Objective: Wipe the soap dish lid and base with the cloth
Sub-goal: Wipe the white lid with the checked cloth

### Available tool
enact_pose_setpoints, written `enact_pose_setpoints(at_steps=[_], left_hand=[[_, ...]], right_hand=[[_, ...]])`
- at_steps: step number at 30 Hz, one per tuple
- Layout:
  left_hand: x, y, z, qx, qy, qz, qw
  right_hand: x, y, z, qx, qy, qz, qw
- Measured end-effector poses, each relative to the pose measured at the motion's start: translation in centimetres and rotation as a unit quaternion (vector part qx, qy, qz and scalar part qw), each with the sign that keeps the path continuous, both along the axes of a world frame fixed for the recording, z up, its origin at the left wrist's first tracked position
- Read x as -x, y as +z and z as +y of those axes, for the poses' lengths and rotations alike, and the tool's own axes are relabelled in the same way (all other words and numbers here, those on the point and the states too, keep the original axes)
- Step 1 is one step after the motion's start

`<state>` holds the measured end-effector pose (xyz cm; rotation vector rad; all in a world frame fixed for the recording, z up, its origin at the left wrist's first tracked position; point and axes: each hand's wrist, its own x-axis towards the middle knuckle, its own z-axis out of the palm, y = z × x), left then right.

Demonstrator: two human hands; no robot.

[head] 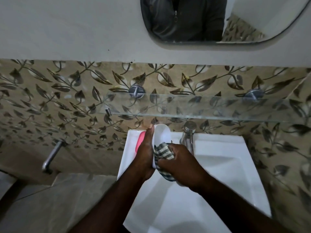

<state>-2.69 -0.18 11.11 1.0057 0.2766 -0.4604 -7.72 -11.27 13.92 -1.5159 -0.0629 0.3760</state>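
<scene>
My left hand [144, 153] holds a white oval soap dish part [162, 134] on edge above the sink's back left corner, its hollow side facing right; whether it is the lid or the base I cannot tell. My right hand [181, 163] grips a bunched dark-and-white checked cloth [164, 153] and presses it into the lower end of that hollow. A pink object [140, 140] lies on the sink's left rim behind my left hand, mostly hidden.
A white rectangular sink [218, 165] sits below my hands with a chrome tap [188, 137] at its back. Above it a glass shelf [202, 106] juts from the leaf-patterned tiles. A mirror [202, 22] hangs higher up, and a chrome wall tap [50, 157] sticks out at left.
</scene>
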Motion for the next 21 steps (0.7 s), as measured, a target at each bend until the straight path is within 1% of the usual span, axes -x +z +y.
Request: enact_pose_setpoints(at_steps=[1, 2, 3, 5, 6, 8, 9, 10, 11, 12, 13, 14, 15, 16, 17, 18, 19, 20, 21], left_hand=[[0.0, 0.0, 0.0, 0.012, -0.012, 0.005, 1.0], [0.0, -0.1, -0.1, 0.036, -0.029, 0.011, 0.999], [-0.1, -0.2, -0.3, 0.052, -0.042, 0.011, 0.998], [-0.7, -0.3, -0.3, 0.057, -0.053, -0.012, 0.997], [-1.2, -0.3, -0.2, 0.056, -0.05, -0.024, 0.997], [-1.8, 0.4, 0.3, 0.045, -0.037, -0.024, 0.998], [-1.9, 0.9, 0.3, 0.034, -0.03, -0.008, 0.999], [-2.0, 1.1, 0.3, 0.019, -0.022, 0.013, 0.999], [-1.9, 1.2, 0.3, 0.001, -0.016, 0.032, 0.999], [-1.8, 1.2, 0.2, -0.02, -0.011, 0.045, 0.999], [-1.6, 1.1, 0.1, -0.037, -0.007, 0.054, 0.998], [-1.5, 0.9, 0.1, -0.044, -0.001, 0.06, 0.997], [-1.3, 0.9, 0.1, -0.04, 0.003, 0.062, 0.997], [-1.3, 1.1, 0.1, -0.034, 0.004, 0.059, 0.998], [-1.2, 1.3, 0.3, -0.028, 0.0, 0.052, 0.998], [-1.3, 1.4, 0.4, -0.024, -0.006, 0.037, 0.999], [-1.3, 1.5, 0.6, -0.023, -0.009, 0.019, 1.0], [-1.3, 1.5, 0.6, -0.03, -0.008, 0.003, 0.999], [-1.3, 1.4, 0.7, -0.043, -0.005, -0.005, 0.999]], right_hand=[[-0.3, 0.3, 0.0, 0.009, 0.009, 0.018, 1.0], [-0.8, 0.6, -0.1, 0.011, -0.005, 0.032, 0.999], [-1.4, 1.0, 0.0, 0.006, -0.039, 0.037, 0.999], [-2.4, 1.5, 0.5, -0.021, -0.115, 0.014, 0.993], [-2.5, 1.6, 0.9, -0.027, -0.133, 0.001, 0.991], [-2.2, 1.1, 1.6, 0.004, -0.121, -0.029, 0.992], [-1.8, 0.5, 1.6, 0.049, -0.105, -0.053, 0.992], [-1.4, -0.1, 1.4, 0.124, -0.089, -0.091, 0.984], [-1.1, -0.6, 1.0, 0.221, -0.073, -0.139, 0.963], [-0.9, -1.0, 0.6, 0.314, -0.057, -0.185, 0.929], [-0.8, -1.2, 0.4, 0.379, -0.042, -0.217, 0.899], [-0.7, -1.3, 0.4, 0.394, -0.037, -0.222, 0.891], [-0.7, -1.2, 0.6, 0.371, -0.043, -0.207, 0.904], [-0.9, -1.0, 1.0, 0.306, -0.062, -0.164, 0.936], [-1.1, -0.8, 1.4, 0.21, -0.081, -0.097, 0.969], [-1.3, -0.5, 1.8, 0.11, -0.089, -0.03, 0.989], [-1.2, -0.3, 2.1, 0.045, -0.096, 0.013, 0.994], [-1.0, -0.3, 2.4, 0.03, -0.102, 0.013, 0.994], [-0.6, -0.5, 2.4, 0.05, -0.101, -0.011, 0.994]])
